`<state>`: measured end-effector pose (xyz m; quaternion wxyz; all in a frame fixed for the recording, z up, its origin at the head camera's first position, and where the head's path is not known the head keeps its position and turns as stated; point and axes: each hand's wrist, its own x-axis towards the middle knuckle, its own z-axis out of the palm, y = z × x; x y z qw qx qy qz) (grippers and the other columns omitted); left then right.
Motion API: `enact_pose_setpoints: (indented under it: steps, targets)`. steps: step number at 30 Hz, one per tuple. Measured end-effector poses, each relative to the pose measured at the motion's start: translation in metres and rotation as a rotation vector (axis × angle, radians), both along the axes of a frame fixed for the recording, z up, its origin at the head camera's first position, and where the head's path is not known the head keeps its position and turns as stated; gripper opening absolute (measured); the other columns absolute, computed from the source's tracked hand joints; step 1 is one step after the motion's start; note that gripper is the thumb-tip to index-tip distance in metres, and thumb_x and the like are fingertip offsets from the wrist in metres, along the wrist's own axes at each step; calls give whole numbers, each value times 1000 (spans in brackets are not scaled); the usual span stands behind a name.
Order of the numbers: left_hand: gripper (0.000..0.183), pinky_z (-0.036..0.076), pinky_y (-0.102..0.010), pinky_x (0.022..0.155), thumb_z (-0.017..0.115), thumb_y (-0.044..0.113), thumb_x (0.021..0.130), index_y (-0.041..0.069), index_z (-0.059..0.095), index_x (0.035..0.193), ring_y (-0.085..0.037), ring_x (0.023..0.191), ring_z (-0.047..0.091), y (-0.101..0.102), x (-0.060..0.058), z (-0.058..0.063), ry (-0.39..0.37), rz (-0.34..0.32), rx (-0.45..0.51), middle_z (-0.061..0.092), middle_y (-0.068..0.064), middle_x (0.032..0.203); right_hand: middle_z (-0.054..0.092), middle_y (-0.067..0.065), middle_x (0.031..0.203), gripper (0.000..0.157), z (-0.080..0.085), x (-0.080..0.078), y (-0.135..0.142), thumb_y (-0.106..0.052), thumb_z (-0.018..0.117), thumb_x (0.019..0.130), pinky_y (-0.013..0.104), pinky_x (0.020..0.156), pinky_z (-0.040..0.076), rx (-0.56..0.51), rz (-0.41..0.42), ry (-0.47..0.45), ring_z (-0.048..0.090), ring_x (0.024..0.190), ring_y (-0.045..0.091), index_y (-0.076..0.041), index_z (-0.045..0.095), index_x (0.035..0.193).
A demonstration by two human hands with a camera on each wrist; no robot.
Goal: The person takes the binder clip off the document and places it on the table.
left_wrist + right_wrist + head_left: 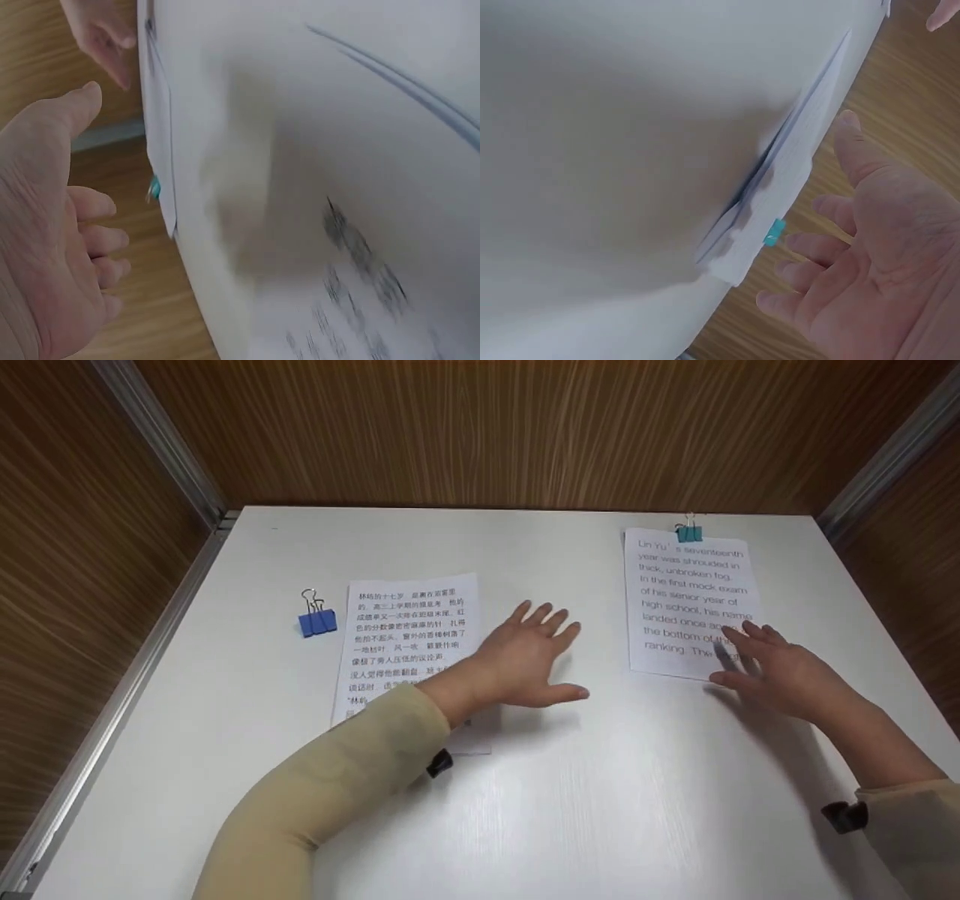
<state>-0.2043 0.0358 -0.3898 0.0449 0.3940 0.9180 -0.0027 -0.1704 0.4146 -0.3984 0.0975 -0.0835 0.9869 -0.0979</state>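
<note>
My left hand (517, 666), fingers spread and holding nothing, hovers over the table between two sets of sheets. Its forearm crosses the lower part of the sheets printed in Chinese (409, 622), hiding some lines. Beside those sheets, at their left, lies a blue binder clip (318, 622) with its wire handles up. Over the lower right corner of the sheets printed in English (686, 592) is my right hand (787, 675), fingers extended and nothing in it. A teal binder clip (689, 534) grips the top edge of the English sheets; in the right wrist view their near edges (780, 142) stand slightly apart.
The white table (555, 817) has wood-grain panels (525, 435) behind it and at both sides, with metal rails (154, 435) at the corners. Small black devices (846, 816) sit at both wrists. Shadows of the arms fall on the tabletop.
</note>
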Motion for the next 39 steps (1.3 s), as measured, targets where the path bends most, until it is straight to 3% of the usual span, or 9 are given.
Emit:
enact_pose_setpoints:
  steps: [6, 13, 24, 39]
  targets:
    - [98, -1, -41, 120, 24, 85, 83, 21, 19, 157, -25, 149, 7, 48, 2, -13, -15, -49, -56, 16, 1, 162, 23, 34, 151, 97, -7, -2, 11, -70, 54, 86, 75, 97, 26, 10, -11, -24, 23, 132, 60, -6, 27, 153]
    - [98, -1, -40, 120, 23, 87, 81, 24, 19, 157, -24, 149, 4, 76, 1, -25, -31, -70, -94, 14, 5, 162, 24, 38, 148, 94, -14, -1, 16, -70, 51, 87, 75, 97, 28, 42, -8, -94, 24, 129, 63, -3, 32, 150]
    - [100, -5, -38, 119, 23, 90, 78, 30, 12, 157, -24, 149, -5, 89, 0, -30, -119, -84, -127, 5, 11, 162, 20, 39, 149, 100, -16, 1, 13, -75, 47, 85, 74, 98, 29, 74, -18, -130, 23, 129, 63, -2, 28, 151]
    - [100, -2, -36, 120, 26, 87, 80, 24, 17, 157, -20, 149, -2, 92, -1, -31, -156, -110, -146, 8, 7, 163, 21, 40, 148, 103, -15, 4, 4, -77, 44, 86, 74, 97, 29, 107, -8, -106, 25, 128, 64, 1, 27, 151]
